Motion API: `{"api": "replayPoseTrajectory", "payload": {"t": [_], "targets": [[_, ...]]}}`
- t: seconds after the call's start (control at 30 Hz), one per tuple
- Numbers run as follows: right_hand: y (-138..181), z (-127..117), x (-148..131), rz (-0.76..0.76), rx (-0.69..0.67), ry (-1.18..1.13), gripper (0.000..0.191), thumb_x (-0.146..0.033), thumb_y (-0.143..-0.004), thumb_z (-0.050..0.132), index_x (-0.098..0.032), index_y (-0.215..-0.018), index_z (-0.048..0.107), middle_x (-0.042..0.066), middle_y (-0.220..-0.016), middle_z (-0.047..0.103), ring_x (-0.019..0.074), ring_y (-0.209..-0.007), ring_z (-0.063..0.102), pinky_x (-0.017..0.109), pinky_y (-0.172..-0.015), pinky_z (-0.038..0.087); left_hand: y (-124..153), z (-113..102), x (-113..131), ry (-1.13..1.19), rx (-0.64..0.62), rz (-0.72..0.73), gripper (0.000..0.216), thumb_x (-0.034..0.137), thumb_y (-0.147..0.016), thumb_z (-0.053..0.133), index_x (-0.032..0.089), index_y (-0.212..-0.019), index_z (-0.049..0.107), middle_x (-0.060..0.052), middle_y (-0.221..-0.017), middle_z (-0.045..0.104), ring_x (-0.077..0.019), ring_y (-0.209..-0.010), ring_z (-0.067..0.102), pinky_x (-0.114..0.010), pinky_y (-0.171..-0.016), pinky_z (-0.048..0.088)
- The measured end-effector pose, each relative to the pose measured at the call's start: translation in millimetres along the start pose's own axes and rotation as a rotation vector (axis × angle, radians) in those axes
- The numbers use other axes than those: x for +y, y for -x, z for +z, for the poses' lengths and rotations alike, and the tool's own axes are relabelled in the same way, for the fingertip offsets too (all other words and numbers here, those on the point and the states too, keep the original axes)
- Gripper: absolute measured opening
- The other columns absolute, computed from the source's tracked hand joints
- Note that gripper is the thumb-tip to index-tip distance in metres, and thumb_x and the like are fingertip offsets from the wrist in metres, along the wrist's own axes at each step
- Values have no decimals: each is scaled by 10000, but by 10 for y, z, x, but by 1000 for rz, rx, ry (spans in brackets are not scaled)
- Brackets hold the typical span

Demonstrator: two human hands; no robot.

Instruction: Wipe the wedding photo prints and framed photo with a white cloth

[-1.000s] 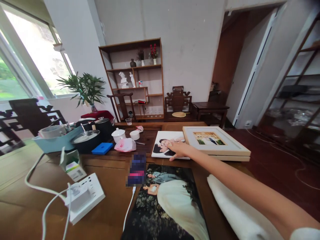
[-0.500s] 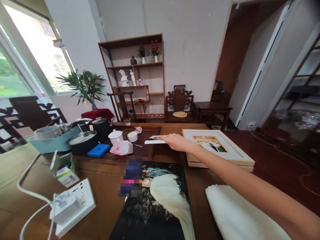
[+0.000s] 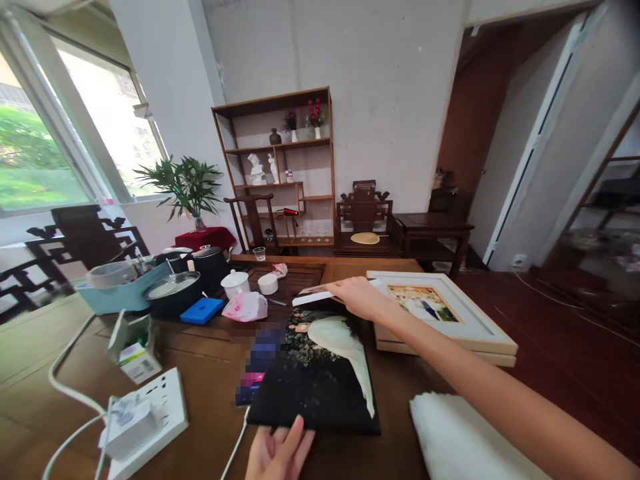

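My right hand reaches far across the wooden table and grips a small white-edged photo print, lifted and held nearly level above the table. My left hand shows at the bottom edge, fingers stretched flat, touching the near edge of a large dark wedding photo panel that lies on the table. A white framed picture lies on another frame just right of my right hand.
A folded white cloth lies at the front right. A white power strip with cables, a small box, a blue tray, a black pot, a blue case and white cups fill the left. Chairs and a shelf stand behind.
My right hand picked the small print off the table and now holds it raised. My left hand came into view, and the large panel has been pushed farther away.
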State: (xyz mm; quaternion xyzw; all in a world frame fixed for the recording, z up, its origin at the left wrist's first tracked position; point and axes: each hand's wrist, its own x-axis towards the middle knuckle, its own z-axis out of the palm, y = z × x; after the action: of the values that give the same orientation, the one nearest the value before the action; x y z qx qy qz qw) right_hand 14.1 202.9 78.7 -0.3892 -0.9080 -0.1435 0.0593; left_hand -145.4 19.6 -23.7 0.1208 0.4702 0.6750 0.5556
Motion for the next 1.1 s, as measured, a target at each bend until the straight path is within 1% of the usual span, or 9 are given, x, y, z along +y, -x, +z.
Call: {"api": "replayPoseTrajectory", "payload": {"t": [0.1,0.17,0.27,0.4,0.57,0.7,0.8,0.9,1.1], "targets": [[101,4,-64,23,53,-6,370,-30,-795,388,-192,-1116,475,101,-1040,613,214,-955,556,284,-725,387,-94,150,-52,-66,-23,-23,310,-62,-709,585,168,-872,455,45,-608,571,-170,-642,673,-449,-781,529],[167,10,-131,41,95,-4,375,-31,-808,372,-172,-1145,457,111,-1056,600,224,-962,545,298,-730,390,-172,226,-73,-113,-23,-17,264,-35,-742,572,169,-805,417,57,-582,526,-180,-648,681,-449,-781,530],[244,36,-247,61,156,1,378,-25,-812,366,-160,-1156,444,102,-1043,598,229,-945,541,312,-724,402,-335,324,-102,-143,-39,25,266,-16,-789,526,180,-733,355,68,-563,477,-170,-661,686,-406,-803,527],[269,146,-374,85,223,5,324,-21,-812,370,-140,-1093,478,108,-1080,579,226,-988,518,321,-755,414,-548,462,-153,-147,-79,-7,255,-17,-818,482,176,-722,346,72,-556,471,-132,-608,678,-375,-795,532],[227,376,-461,66,260,30,341,-65,-852,357,-129,-1176,441,133,-1206,509,245,-1105,444,352,-852,393,-722,625,-209,-148,-97,-25,267,-10,-819,487,175,-691,343,56,-578,498,-124,-604,676,-355,-773,542],[201,526,-493,78,246,47,330,-100,-870,349,-141,-1182,449,142,-1198,512,255,-1106,440,374,-860,396,-896,691,-263,-151,-97,-39,307,-23,-806,498,185,-678,312,61,-575,482,-133,-550,670,-390,-763,540],[181,598,-493,96,219,46,337,-105,-874,339,-151,-1189,450,141,-1190,516,254,-1101,443,383,-864,397,-1021,719,-300,-147,-106,-43,326,-28,-794,514,189,-675,302,55,-592,491,-140,-557,673,-399,-774,533],[155,650,-504,118,180,34,358,-94,-871,329,-130,-1210,439,166,-1198,506,268,-1115,434,409,-875,391,-1119,757,-315,-141,-124,-50,339,-34,-773,542,188,-673,305,54,-594,505,-148,-562,676,-412,-777,530],[99,740,-588,180,58,-18,387,-54,-844,332,-70,-1215,439,227,-1217,484,303,-1141,429,469,-885,379,-1239,816,-290,-132,-211,-74,349,-62,-740,563,179,-630,336,55,-482,516,-175,-605,682,-430,-793,518]]}}
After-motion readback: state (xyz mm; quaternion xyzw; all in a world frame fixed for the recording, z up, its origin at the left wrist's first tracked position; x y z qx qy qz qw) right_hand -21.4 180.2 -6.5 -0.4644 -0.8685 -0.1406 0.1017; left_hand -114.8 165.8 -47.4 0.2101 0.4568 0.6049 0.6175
